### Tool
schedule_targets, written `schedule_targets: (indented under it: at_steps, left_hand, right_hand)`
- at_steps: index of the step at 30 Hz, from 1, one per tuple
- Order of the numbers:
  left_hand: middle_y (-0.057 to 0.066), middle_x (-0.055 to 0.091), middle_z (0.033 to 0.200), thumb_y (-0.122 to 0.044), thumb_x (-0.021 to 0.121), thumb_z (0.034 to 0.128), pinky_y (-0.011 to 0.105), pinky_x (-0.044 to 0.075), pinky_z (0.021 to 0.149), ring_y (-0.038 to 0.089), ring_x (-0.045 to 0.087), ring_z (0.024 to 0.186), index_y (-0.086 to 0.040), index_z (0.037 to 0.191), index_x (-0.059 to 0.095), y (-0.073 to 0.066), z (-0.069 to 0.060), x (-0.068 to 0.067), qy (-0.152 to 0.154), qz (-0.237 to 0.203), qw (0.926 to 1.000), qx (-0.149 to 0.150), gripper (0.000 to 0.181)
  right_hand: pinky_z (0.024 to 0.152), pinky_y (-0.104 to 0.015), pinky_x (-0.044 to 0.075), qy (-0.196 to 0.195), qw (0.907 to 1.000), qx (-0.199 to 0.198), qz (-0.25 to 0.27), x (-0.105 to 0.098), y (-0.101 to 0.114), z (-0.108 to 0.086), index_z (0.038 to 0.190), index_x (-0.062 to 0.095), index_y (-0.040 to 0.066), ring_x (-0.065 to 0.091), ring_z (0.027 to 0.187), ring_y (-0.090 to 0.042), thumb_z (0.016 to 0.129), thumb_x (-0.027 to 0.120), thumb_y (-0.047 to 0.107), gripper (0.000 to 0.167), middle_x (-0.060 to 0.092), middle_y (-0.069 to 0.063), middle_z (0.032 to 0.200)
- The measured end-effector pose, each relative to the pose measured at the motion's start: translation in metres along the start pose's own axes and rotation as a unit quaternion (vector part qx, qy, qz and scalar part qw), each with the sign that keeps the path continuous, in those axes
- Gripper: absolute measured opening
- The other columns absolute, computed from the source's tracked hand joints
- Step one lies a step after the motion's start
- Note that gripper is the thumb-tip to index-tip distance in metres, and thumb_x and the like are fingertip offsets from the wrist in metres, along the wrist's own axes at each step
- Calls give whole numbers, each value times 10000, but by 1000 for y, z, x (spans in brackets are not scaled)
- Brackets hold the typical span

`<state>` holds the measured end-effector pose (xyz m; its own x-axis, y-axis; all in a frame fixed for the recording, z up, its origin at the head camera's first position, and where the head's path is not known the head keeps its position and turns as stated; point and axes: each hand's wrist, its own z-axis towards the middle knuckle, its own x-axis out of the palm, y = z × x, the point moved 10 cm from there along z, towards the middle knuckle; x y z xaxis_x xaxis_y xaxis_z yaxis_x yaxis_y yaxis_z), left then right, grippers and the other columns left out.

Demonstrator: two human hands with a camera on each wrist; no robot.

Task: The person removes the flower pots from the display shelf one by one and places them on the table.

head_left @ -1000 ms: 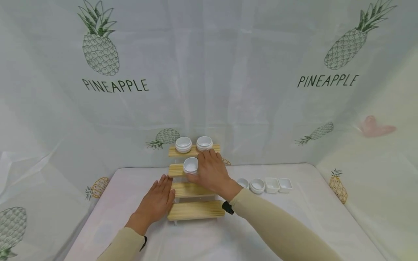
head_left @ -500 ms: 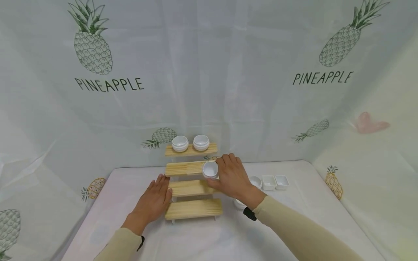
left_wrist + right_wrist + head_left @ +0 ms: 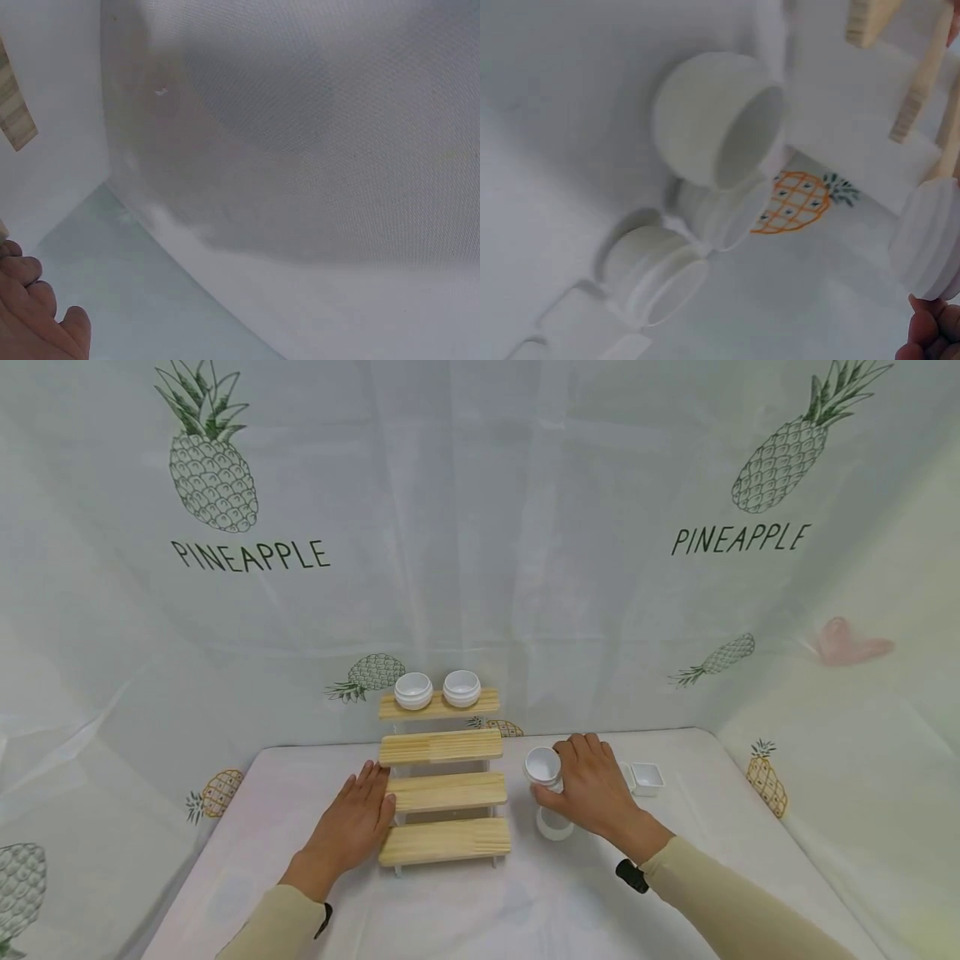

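Observation:
A white ridged bowl [image 3: 542, 766] is pinched in my right hand [image 3: 588, 789], just right of the tiered wooden stand [image 3: 444, 841]. In the right wrist view this held bowl [image 3: 927, 244] appears at the right edge, above the fingertips. My left hand [image 3: 351, 825] rests with fairly straight fingers against the stand's left side. Two white bowls, a left one [image 3: 413, 691] and a right one [image 3: 462, 688], sit on the top shelf. The lower shelves bear nothing. A rounder white bowl [image 3: 555, 825] stands on the table below my right hand.
Behind my right hand, a square white dish [image 3: 647, 778] partly shows. The right wrist view reveals two more ridged bowls, one nearer the rounder bowl [image 3: 731, 214] and one beyond [image 3: 654, 274], plus square dishes [image 3: 585, 322]. A pineapple-print cloth [image 3: 480, 568] hangs behind the table.
My right hand has carried the ridged bowl off the second shelf from the top and to the right, past the stand. My left hand has stayed at the stand's side.

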<state>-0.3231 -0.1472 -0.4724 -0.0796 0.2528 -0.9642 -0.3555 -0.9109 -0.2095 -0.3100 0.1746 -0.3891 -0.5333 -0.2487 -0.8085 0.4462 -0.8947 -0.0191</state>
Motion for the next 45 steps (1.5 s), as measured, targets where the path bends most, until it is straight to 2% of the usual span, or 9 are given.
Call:
schedule_targets:
  at_steps: [10, 22, 30, 45]
  left_hand:
    - [264, 307, 1689, -365, 288, 1175, 596, 244, 1295, 404, 227, 1608, 90, 1611, 318, -1, -1, 0, 20, 33, 10000, 12, 631]
    - [256, 269, 1705, -368, 267, 1176, 584, 217, 1308, 402, 201, 1615, 84, 1623, 287, -1, -1, 0, 193, 8, 9998, -42, 636]
    - [260, 254, 1709, -371, 257, 1177, 585, 207, 1311, 404, 188, 1617, 84, 1626, 275, -1, 0, 0, 220, 4, 9997, -45, 640]
    - [257, 265, 1707, -363, 273, 1175, 585, 209, 1310, 404, 192, 1617, 87, 1623, 281, -3, 0, -1, 219, -34, 9997, -56, 635]
  right_hand:
    - [719, -364, 401, 248, 9994, 232, -94, 12, -36, -40, 1060, 674, -19, 500, 852, -280, 783, 856, 473, 593, 592, -100, 902]
    - [704, -373, 389, 258, 9993, 226, -126, 23, -64, -80, 1023, 661, 3, 486, 836, -269, 787, 823, 423, 509, 556, -69, 883]
    - [706, -380, 406, 490, 9985, 250, -74, 36, -70, -95, 1046, 676, 9, 502, 856, -256, 782, 846, 433, 528, 562, -51, 907]
    - [707, -374, 417, 656, 9975, 202, -154, 53, -67, -105, 1062, 662, -5, 463, 841, -232, 803, 847, 453, 558, 587, -81, 939]
